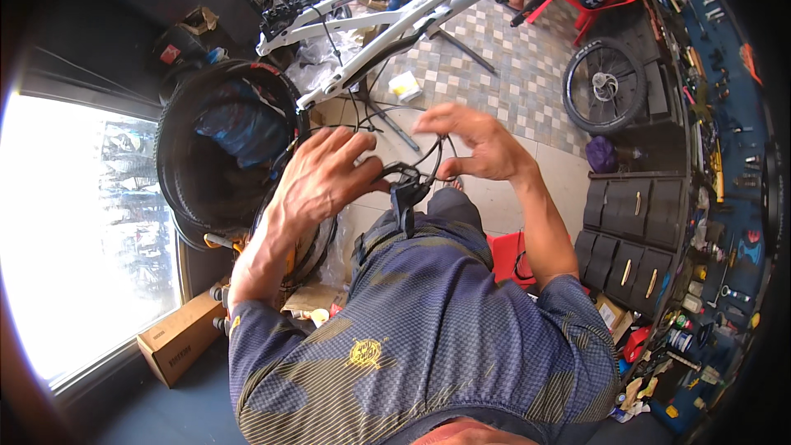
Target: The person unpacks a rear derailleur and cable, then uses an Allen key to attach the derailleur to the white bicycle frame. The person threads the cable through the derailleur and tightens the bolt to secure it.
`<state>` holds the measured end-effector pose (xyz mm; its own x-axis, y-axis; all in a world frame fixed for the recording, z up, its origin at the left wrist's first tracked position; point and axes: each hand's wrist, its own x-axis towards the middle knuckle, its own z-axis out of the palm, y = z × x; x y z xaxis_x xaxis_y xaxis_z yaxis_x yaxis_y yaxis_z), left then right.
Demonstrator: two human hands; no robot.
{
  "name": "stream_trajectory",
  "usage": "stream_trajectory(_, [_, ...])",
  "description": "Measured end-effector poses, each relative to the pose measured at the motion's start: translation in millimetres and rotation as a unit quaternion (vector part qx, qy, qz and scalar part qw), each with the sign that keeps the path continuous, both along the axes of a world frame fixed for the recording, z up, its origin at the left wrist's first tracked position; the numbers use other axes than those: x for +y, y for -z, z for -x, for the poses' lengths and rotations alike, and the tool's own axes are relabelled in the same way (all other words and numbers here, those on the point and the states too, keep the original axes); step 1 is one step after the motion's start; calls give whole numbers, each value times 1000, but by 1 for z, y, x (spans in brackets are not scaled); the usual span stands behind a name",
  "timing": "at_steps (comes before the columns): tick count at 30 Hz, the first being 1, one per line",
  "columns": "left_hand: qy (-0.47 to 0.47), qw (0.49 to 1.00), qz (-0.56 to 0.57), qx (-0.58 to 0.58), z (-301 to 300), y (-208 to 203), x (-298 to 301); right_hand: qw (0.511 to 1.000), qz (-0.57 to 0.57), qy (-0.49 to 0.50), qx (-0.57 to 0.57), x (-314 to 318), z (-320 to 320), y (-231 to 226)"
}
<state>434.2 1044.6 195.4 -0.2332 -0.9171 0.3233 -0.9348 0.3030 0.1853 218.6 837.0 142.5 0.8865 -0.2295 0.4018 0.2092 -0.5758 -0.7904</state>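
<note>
A black bicycle control lever (405, 199) with thin black cable (437, 156) looping from it is up in front of my body. My left hand (323, 175) grips the lever's left end between thumb and curled fingers. On the other side, my right hand (482, 144) is open, its thumb and index finger well apart. The cable loop passes through that gap, close to the right fingers; whether they touch it I cannot tell. Beyond both hands stands a white bicycle frame (395, 29) with cables hanging from it.
Several black tyres (169, 156) are stacked at the left, beside a bright window (91, 239) and a cardboard box (181, 338). A wheel (606, 85) stands at the right near black drawers (618, 202) and a tool board (746, 198). Someone sits on a red chair (587, 12).
</note>
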Motion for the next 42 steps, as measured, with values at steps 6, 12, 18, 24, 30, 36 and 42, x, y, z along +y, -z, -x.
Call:
stream_trajectory(6, [-97,938,82,321,-11,12,-55,977,-209,37,-20,-2,2,18])
stream_trajectory(12, [-31,961,-24,272,57,85,-62,830,-457,270,-169,-18,-17,33])
stream_trajectory(18, [-10,987,-3,162,90,148,-23,718,-478,397,-314,-89,23,16])
stream_trajectory(24, [-136,869,-267,394,44,195,-28,833,-79,543,-76,-102,102,-2])
stream_trajectory(30, [19,773,-160,614,56,171,-65,864,43,408,293,-69,97,76])
stream_trajectory(36, [-115,591,-116,790,78,213,-79,896,-269,231,268,-5,26,129])
stream_trajectory(42, [-197,466,-45,861,68,225,-78,942,-287,81,156,22,-26,128])
